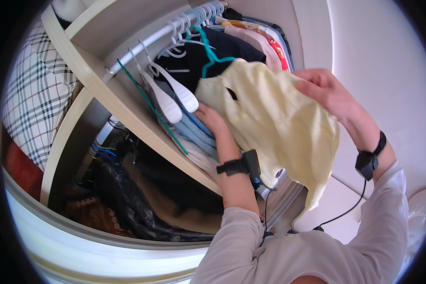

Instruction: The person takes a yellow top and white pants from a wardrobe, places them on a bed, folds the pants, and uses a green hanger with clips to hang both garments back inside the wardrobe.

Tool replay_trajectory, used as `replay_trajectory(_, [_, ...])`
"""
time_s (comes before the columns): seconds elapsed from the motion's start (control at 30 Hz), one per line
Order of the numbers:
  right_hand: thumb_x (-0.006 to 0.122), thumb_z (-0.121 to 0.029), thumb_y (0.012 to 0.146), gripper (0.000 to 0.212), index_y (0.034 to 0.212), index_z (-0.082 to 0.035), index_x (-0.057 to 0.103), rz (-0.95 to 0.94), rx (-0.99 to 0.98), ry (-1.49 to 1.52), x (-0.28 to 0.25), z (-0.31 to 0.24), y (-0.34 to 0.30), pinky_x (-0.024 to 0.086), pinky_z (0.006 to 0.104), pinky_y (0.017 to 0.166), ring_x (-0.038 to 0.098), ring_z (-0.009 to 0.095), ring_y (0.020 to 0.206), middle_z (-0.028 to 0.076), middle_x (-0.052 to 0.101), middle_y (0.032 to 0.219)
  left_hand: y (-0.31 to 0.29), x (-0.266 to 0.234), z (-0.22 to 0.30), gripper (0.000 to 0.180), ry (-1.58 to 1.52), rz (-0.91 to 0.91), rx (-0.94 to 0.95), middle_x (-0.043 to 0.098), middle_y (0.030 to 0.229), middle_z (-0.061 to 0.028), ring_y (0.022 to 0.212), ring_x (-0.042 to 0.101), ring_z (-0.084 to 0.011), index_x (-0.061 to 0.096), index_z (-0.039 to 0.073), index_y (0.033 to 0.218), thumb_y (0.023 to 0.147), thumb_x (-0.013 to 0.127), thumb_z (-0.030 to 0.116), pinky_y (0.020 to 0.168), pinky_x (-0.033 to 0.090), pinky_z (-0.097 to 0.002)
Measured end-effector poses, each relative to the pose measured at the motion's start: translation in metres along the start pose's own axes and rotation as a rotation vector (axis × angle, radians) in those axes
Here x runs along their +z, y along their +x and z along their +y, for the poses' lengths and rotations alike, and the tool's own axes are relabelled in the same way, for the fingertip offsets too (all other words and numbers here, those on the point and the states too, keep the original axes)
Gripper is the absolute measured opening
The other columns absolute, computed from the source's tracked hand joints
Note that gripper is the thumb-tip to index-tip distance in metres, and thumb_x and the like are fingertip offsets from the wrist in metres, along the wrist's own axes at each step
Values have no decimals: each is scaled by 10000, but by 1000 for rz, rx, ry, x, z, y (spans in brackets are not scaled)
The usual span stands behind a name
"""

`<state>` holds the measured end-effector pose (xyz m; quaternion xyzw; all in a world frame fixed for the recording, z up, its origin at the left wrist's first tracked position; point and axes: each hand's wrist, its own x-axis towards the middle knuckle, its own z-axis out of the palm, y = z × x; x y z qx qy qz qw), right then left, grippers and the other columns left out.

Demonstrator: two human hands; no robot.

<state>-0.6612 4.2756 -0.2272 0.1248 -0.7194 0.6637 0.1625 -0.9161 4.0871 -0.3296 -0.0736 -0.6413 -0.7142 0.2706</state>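
A pale yellow garment [288,113] hangs on a teal hanger [210,54], its lower part spread out toward me. My right hand [324,90], slightly blurred, is closed on the garment's right edge. My left hand [209,118] reaches in among the hanging clothes, its visible fingers stretched out against light blue clothes [187,120] beside the end of a white hanger [177,87]. Some of its fingertips are hidden. Another white hanger [163,102] hangs just left of it, and a dark green hanger [151,106] slants down farther left.
A metal rail [151,40] carries several white hangers, with dark, pink and red clothes toward the far end. A wooden divider [118,116] separates this from a lower compartment with dark clothes [142,189]. Plaid fabric [38,94] fills the left compartment. Black wristbands with cables circle both wrists.
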Motion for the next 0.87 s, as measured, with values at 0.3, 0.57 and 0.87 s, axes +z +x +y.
replay_trajectory(0.3, [536, -174, 803, 302, 1020, -8, 664, 130, -93, -386, 44, -29, 140, 478, 299, 760, 613, 155, 836, 92, 665, 905, -25, -29, 1, 715, 12, -43, 79, 181, 1465, -280, 1347, 234, -362, 199, -115, 1385, 983, 218, 475, 1113, 180, -364])
replay_trajectory(0.57, [554, -161, 787, 255, 932, 1, 687, 108, -107, -217, 63, 29, 188, 494, 297, 663, 619, 175, 703, 98, 661, 773, -29, -25, -11, 690, 100, -63, 50, 240, 1421, -320, 1296, 298, -395, 216, -137, 1363, 991, 224, 443, 1080, 242, -389])
replay_trajectory(0.87, [449, -576, 889, 597, 1211, -85, 558, -83, 238, 936, 86, 139, 132, 435, 332, 901, 562, 171, 1001, 100, 609, 1120, -46, -28, -24, 720, 14, -166, 7, 208, 1451, -287, 1337, 257, -349, 221, -124, 1372, 984, 212, 482, 1102, 204, -363])
